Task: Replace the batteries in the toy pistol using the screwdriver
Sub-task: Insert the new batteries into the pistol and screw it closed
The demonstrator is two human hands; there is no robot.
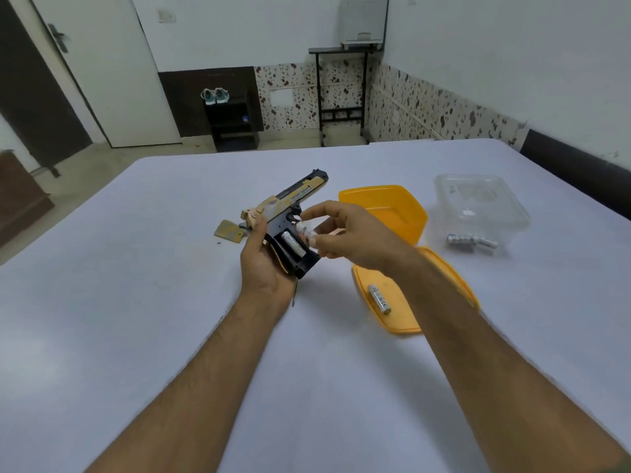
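Observation:
My left hand (pixel 261 264) holds the black and tan toy pistol (pixel 290 208) by its grip, barrel pointing away. The grip's battery bay is uncovered and one battery (pixel 296 246) lies inside it. My right hand (pixel 345 233) pinches a second, pale battery (pixel 305 230) right at the bay's upper edge. The tan grip cover (pixel 229 232) lies on the white surface left of the pistol. A thin dark screwdriver tip (pixel 294 298) pokes out below my left wrist. One more battery (pixel 379 298) rests on the yellow lid (pixel 403 319).
A yellow box (pixel 382 208) stands behind my right hand. At the right, a clear plastic box (pixel 481 203) has several batteries (pixel 473 241) lying in front of it. The white surface (pixel 136 302) spreads wide on all sides; its far edge borders the floor.

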